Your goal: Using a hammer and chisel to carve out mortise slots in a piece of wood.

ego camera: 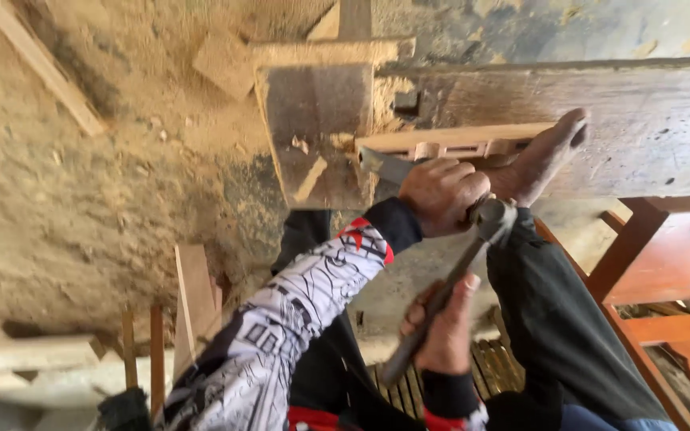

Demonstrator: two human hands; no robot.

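My left hand (441,195) is closed around a chisel (386,165) whose blade points left against a pale carved wooden piece (457,140). That piece lies on a heavy, worn wooden beam (648,128). My bare foot (541,156) presses down on the piece just right of the chisel. Lower down, my right hand (445,327) grips the handle of a hammer (493,217). The hammer's metal head sits right beside my left hand, at the chisel's butt end.
Sawdust covers the ground (81,215) on the left. A thick block end (317,132) joins the beam. Loose planks and slats (193,299) lie at lower left. A reddish-orange wooden furniture frame (664,271) stands at the right.
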